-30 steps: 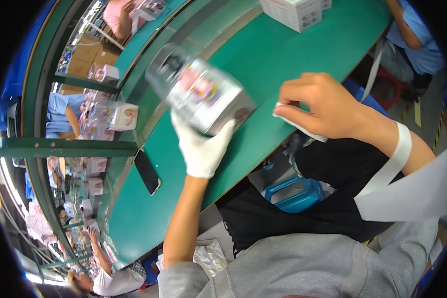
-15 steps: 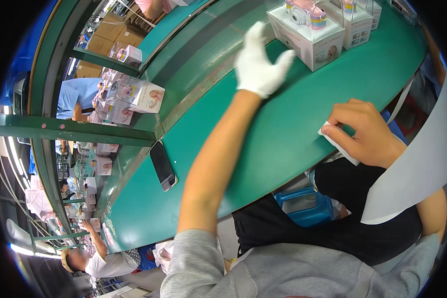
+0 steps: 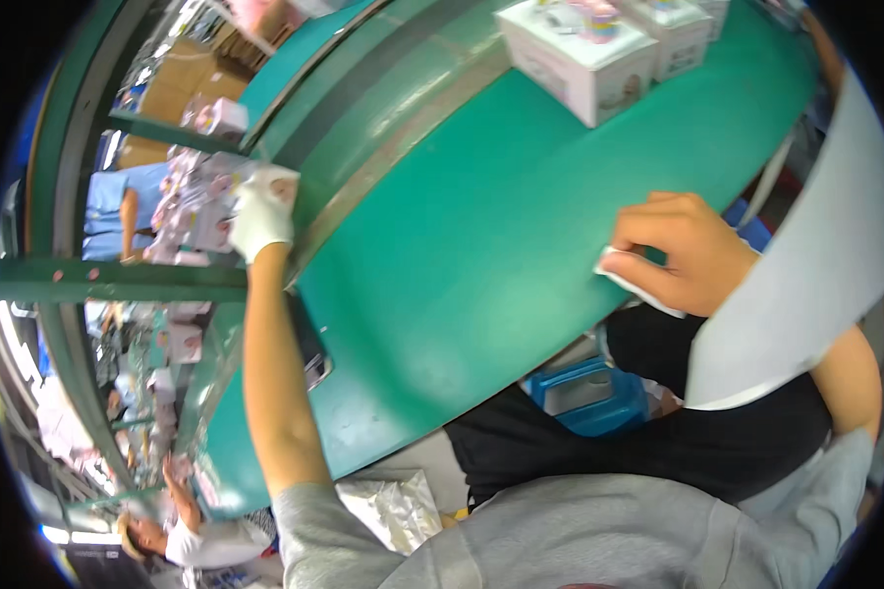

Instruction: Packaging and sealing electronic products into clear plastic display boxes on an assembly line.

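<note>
My left hand (image 3: 262, 214), in a white glove, reaches across the bench's far edge to a white toy box (image 3: 283, 185) among the packed goods. Motion smears its fingers, and whether they grip the box cannot be made out. My bare right hand (image 3: 680, 253) hovers by the near edge of the green bench (image 3: 442, 285), fingers curled closed on a small white piece of cloth or paper (image 3: 648, 296). A large white sheet (image 3: 791, 265) hides part of my right forearm. Beneath my left forearm, a dark phone (image 3: 309, 344) lies partly covered.
White boxes (image 3: 584, 74) with pastel toys on top stand at the far right of the bench. A green metal post (image 3: 128, 280) crosses at left, beside a line of packed toys. Other people work beyond it. A blue stool (image 3: 589, 396) is below the near edge.
My left hand has swung left from beside the large boxes to the packed goods at the far edge. My right hand still holds the white piece. The whole view has shifted slightly.
</note>
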The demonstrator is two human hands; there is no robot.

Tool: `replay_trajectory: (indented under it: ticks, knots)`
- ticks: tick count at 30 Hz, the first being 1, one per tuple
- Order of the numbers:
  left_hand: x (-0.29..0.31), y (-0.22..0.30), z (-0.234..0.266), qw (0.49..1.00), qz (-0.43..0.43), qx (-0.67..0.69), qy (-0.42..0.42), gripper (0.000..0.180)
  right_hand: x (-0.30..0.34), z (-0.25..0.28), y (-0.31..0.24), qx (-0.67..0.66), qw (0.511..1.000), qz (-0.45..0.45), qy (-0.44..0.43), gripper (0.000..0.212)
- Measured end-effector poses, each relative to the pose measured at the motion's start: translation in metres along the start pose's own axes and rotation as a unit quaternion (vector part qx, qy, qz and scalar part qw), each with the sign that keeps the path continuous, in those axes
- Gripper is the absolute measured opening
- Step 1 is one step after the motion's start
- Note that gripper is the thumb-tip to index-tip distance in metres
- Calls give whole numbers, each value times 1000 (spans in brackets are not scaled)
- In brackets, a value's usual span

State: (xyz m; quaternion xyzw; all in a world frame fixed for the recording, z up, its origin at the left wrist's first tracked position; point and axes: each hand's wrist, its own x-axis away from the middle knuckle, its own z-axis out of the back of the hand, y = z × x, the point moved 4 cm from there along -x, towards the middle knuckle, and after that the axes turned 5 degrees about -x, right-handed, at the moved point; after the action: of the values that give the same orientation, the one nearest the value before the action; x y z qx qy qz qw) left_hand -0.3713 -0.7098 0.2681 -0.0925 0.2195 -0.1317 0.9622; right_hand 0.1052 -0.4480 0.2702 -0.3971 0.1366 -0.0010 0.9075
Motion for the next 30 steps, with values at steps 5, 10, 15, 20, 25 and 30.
replay_trajectory:
  ticks: [5,10,15,20,25,30]
  knots:
    - [-24,-7,27,998,33,54,-14,48,-6,6,5,33,999,34,-3,15]
    - [58,34,60,975,-104,193,48,37,8,14,4,1,990,111,86,25]
    - [173,30,110,896,-241,340,154,17,6,14,-17,-24,998,49,32,23]
    - [265,75,164,918,-181,353,13,13,9,11,-19,-77,995,53,32,18]
    - [300,94,176,863,-105,493,-28,19,8,4,-40,-166,971,144,96,21]
    - [349,133,191,651,-162,732,-117,21,14,-6,-63,-174,962,187,100,18]
